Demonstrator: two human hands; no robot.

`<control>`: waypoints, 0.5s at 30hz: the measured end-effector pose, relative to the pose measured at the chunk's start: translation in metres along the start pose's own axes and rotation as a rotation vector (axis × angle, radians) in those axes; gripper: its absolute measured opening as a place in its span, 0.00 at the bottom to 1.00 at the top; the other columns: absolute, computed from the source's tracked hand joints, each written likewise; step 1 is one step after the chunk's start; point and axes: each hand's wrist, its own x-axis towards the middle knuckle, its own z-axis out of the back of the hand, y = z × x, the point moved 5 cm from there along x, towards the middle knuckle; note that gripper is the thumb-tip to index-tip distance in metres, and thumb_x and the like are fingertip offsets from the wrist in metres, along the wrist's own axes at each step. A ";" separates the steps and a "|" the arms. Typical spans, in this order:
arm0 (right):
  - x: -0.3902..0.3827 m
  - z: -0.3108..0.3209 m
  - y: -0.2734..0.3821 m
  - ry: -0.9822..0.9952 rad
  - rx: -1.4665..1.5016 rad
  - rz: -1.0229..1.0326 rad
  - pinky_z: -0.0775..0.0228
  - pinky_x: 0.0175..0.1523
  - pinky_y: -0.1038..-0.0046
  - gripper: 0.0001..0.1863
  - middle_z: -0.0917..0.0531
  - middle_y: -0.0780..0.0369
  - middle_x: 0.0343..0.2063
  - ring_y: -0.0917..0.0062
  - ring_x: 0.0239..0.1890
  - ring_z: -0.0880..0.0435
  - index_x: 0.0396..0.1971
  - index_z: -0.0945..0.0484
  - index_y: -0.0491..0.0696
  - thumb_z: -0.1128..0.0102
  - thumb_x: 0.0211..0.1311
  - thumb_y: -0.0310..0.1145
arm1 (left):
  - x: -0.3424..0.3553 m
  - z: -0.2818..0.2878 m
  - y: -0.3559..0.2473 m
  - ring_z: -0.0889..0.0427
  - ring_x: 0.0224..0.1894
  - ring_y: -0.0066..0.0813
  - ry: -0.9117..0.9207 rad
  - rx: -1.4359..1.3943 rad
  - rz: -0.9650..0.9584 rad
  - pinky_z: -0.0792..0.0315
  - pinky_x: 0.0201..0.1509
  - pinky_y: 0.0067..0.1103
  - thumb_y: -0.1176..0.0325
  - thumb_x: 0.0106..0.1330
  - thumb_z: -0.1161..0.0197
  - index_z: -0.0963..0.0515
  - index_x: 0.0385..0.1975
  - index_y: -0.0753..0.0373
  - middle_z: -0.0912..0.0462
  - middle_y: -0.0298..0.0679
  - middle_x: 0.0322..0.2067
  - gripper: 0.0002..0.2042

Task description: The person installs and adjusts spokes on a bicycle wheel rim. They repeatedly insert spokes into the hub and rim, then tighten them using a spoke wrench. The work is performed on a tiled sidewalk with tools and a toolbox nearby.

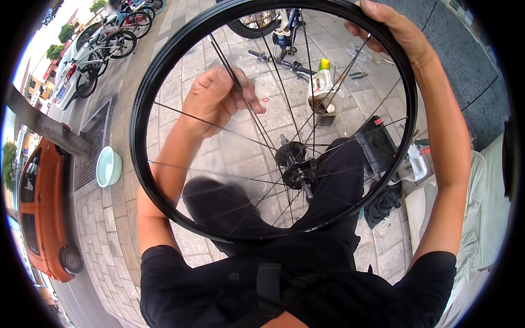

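Observation:
A black-rimmed bicycle wheel is held up in front of me, its thin spokes running to a dark hub with a silver axle. My right hand grips the rim at the upper right, thumb on the near face and fingers curled behind. My left hand is among the spokes at the upper left, its fingers curled and pinched at a dark spoke. Motion blurs that hand slightly. No tire shows on the rim. Below the hub are my legs in dark trousers.
Beyond the wheel, a bicycle frame and a cut-open white container stand on the paving, with pliers nearby. A dark tray lies right of my knee. Leftward are a pale green basin, a tree trunk, parked bicycles and an orange car.

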 end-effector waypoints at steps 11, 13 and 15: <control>0.002 -0.016 0.004 -0.117 -0.263 0.132 0.47 0.20 0.85 0.33 0.28 0.70 0.20 0.91 0.18 0.36 0.31 0.19 0.46 0.41 0.63 0.68 | -0.002 0.009 -0.005 0.17 0.26 0.38 0.032 0.031 0.078 0.18 0.31 0.31 0.56 0.75 0.39 0.26 0.31 0.67 0.23 0.43 0.25 0.18; 0.007 -0.016 -0.001 -0.103 -0.220 0.106 0.47 0.20 0.84 0.34 0.28 0.70 0.20 0.91 0.17 0.36 0.30 0.19 0.46 0.41 0.63 0.68 | -0.004 0.008 -0.006 0.17 0.26 0.37 0.024 0.053 0.104 0.19 0.30 0.31 0.57 0.75 0.38 0.25 0.31 0.67 0.23 0.43 0.23 0.17; 0.011 -0.015 -0.002 -0.083 -0.218 0.091 0.46 0.20 0.84 0.34 0.28 0.69 0.21 0.90 0.17 0.34 0.30 0.19 0.46 0.41 0.62 0.69 | 0.001 0.006 -0.009 0.17 0.26 0.37 0.074 0.055 0.089 0.18 0.30 0.31 0.58 0.75 0.38 0.26 0.31 0.67 0.23 0.44 0.24 0.17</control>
